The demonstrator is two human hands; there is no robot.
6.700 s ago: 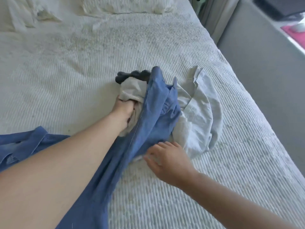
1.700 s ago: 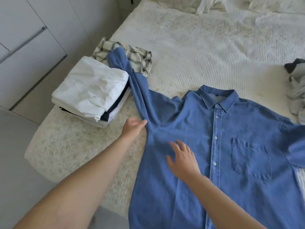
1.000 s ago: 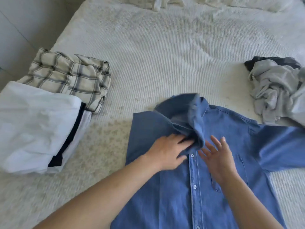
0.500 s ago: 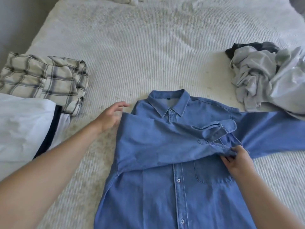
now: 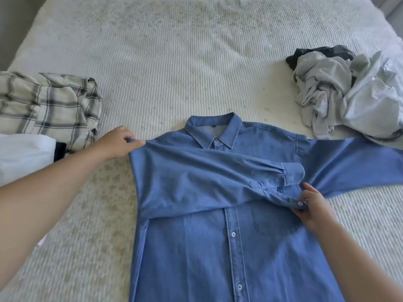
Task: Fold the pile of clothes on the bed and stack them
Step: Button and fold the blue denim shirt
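Note:
A blue denim shirt [image 5: 218,247] lies front up on the white bed [image 5: 174,62], collar toward the far side. Its left sleeve is folded across the chest toward the right. My left hand [image 5: 118,142] pinches the fold at the shirt's left shoulder. My right hand [image 5: 309,205] grips the cuff of that sleeve over the chest pocket. The other sleeve stretches out flat to the right. A loose pile of grey, white and dark clothes [image 5: 346,92] lies at the right.
Folded clothes sit at the left edge: a plaid garment [image 5: 50,107] and in front of it a white folded piece [image 5: 24,155] over a dark one. The bed's left edge and a floor strip show at upper left.
My left hand has taken hold of the shoulder fold, where it hovered just beside it. My right hand still holds the cuff, pulled slightly further right. The view has moved closer.

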